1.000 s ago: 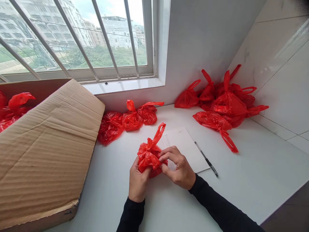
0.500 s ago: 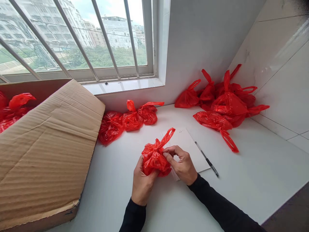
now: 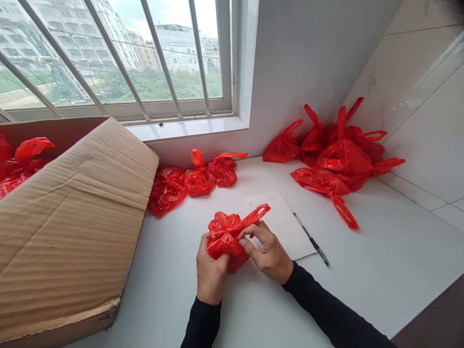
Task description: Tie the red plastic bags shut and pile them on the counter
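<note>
A knotted red plastic bag (image 3: 226, 234) is held up over the white table, its looped handle pointing to the upper right. My left hand (image 3: 212, 273) wraps round the bag's left and lower side, thumb in front. At the knot's right side, my right hand (image 3: 266, 251) pinches the red plastic between thumb and fingers. What the bag contains is hidden. Beneath and behind the right hand lies a white sheet of paper (image 3: 286, 227) with small handwriting near its top. A black-gripped pen (image 3: 312, 240) rests along the paper's right edge.
On the left stands a cardboard box (image 3: 79, 212) with several red bags (image 3: 27, 162) inside. Three tied red bags (image 3: 199, 179) sit along the wall below the barred window (image 3: 126, 58). Several more red bags (image 3: 340, 154) are heaped in the far right corner.
The held bag has tilted and shifted slightly left, and its handle loop now leans further right. My right hand has moved a little left and still pinches at the knot.
</note>
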`<state>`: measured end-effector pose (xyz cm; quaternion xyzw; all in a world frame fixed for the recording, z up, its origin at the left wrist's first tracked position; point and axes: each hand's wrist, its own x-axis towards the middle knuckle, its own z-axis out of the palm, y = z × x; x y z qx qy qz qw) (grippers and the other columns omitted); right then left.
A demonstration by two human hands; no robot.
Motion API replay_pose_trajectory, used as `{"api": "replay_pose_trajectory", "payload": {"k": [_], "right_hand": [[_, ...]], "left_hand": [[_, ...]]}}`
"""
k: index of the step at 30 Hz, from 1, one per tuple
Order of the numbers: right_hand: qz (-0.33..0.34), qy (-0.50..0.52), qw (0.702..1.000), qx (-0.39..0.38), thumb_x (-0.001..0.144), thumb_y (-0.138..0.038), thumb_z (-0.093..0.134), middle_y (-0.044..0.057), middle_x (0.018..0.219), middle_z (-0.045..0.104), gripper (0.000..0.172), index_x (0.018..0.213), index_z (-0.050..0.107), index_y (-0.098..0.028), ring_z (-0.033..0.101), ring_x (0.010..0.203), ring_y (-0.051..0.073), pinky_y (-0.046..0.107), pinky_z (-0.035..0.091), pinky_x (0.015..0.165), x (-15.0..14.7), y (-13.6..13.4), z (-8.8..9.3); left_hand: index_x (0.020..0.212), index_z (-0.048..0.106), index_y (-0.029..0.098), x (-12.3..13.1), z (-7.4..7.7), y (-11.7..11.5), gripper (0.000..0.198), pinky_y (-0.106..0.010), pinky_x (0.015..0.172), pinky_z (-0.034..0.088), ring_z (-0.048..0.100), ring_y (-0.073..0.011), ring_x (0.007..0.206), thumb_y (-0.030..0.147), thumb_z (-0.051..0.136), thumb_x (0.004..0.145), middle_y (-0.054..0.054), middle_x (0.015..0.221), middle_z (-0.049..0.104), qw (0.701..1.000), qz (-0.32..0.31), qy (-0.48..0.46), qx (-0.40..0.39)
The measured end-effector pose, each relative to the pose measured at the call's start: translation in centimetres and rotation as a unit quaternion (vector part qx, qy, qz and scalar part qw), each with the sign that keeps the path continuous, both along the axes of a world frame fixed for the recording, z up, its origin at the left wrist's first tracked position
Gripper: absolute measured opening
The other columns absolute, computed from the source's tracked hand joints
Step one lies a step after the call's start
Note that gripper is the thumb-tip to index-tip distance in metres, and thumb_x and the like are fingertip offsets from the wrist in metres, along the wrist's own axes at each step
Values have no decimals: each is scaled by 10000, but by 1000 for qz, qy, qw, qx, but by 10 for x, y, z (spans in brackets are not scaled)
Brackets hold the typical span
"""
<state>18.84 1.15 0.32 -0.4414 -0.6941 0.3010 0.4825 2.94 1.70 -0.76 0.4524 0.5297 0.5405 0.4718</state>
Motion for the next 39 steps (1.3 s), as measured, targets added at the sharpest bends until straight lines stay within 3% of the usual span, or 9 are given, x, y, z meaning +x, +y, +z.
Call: {"api": "replay_pose_trajectory", "payload": {"k": [4,8,18,21,23,25,30,35,39], "right_hand": [[8,9,999,-31,889,-147,582,35,989,645,157,1014,628,-230,588,921,196,350,482,850,0,5,-5],[-18,10,997,-69,895,-167,573,35,963,642,92,955,624,-214,601,872,191,335,487,795,3,7,-7],[13,37,998,-49,878,-160,582,30,965,638,74,933,600,-207,607,943,195,348,475,880,3,2,0],[51,38,997,-43,831,-158,658,40,1080,647,229,1049,618,-215,602,1049,206,361,466,970,3,1,1],[67,32,997,-30,785,-135,700,59,1236,610,429,1191,594,-227,557,1183,225,378,430,1057,2,2,0],[59,34,997,-24,787,-95,665,66,1315,573,517,1272,558,-240,526,1246,226,383,420,1086,1,4,-3],[-28,49,998,-40,830,-101,605,58,1170,606,325,1117,653,-246,594,1121,212,373,486,995,1,9,-12],[-62,48,993,-86,851,-161,606,52,1082,588,264,1082,691,-256,633,877,179,340,543,802,2,10,-16],[-86,53,991,-85,873,-148,558,42,1010,625,242,1067,673,-237,636,859,179,328,544,783,2,11,-17]], "left_hand": [[1096,527,217,0,1,-1,436,-259,708,518,647,-181,818,178,713,703,-18,948,688,998,-44,-50,-5],[1188,484,256,1,1,-4,524,-265,770,520,653,-173,861,91,658,721,-3,1006,686,993,-101,-52,0],[1038,558,223,-1,-1,0,386,-228,697,500,616,-143,763,172,734,698,17,919,695,997,-62,-48,0],[1069,558,222,-4,-4,0,341,-239,720,502,635,-155,787,204,693,756,4,929,702,996,-66,-62,10],[1122,547,226,-6,-6,0,381,-265,761,513,651,-177,838,201,680,767,-12,977,705,994,-71,-84,5],[1159,539,226,-7,-6,-1,433,-274,760,519,650,-183,844,164,665,749,-22,1009,704,993,-80,-91,-6],[1167,552,220,-6,-3,-1,485,-247,718,514,607,-147,776,82,621,707,-11,1012,697,993,-102,-64,-8],[1185,550,204,-5,-1,0,439,-299,841,527,639,-211,963,190,698,772,-49,1084,691,991,-105,-76,-4],[1187,544,205,-5,-1,0,449,-275,757,544,642,-173,832,177,704,768,-44,1030,704,988,-122,-91,-18]]}}
